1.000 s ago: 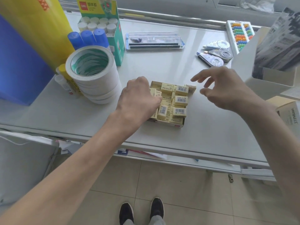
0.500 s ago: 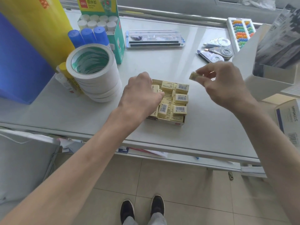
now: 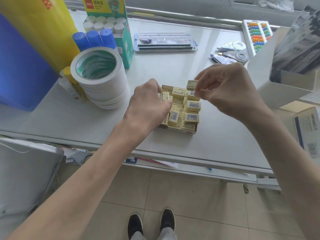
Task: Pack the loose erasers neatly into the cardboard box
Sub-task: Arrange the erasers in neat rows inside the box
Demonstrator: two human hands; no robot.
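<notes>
Above the box, right hand pinches eraser; left hand seemingly grips half-hidden eraser.

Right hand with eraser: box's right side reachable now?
Likely yes. The right hand pinches the eraser above the box's far right corner; the left hand covers only its left side.

1. The eraser I hold is pale yellow.
2. The erasers in the box are the same pale yellow, several with black-and-white barcode labels.
3. The box shows a white front with a red strip.
4. The tape rolls are white outside and green inside.
5. The glue sticks have blue caps.
6. The carton behind them is green, with a yellow and red header.
7. The abacus has a white frame and orange, green, blue and yellow beads.
8. My shoes are black, on beige floor tiles.
</notes>
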